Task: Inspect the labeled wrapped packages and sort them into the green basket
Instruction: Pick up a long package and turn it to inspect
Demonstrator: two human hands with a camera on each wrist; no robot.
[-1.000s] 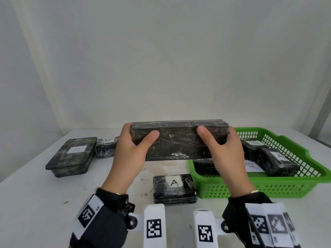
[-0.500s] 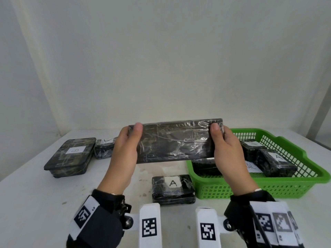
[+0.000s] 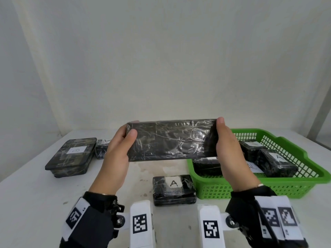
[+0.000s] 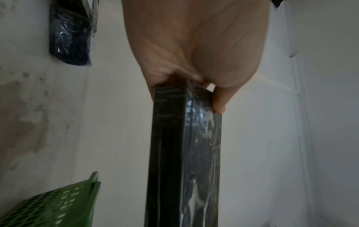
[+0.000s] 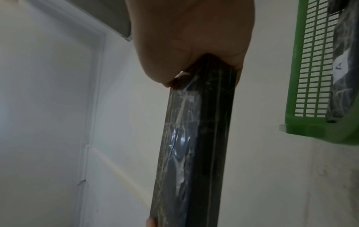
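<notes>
Long dark film-wrapped package (image 3: pixel 172 139), glossy and crinkled, gripped endwise by left hand (image 3: pixel 116 151) and right hand (image 3: pixel 231 151).

long pkg (image 3: pixel 172 140) tipped further twd camera, left thumb (image 3: pixel 131 137) back on front

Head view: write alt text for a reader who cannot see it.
Both hands, left hand and right hand, hold a long black wrapped package level above a white table. An A-labeled package lies below it, beside a green basket holding more packages.
</notes>
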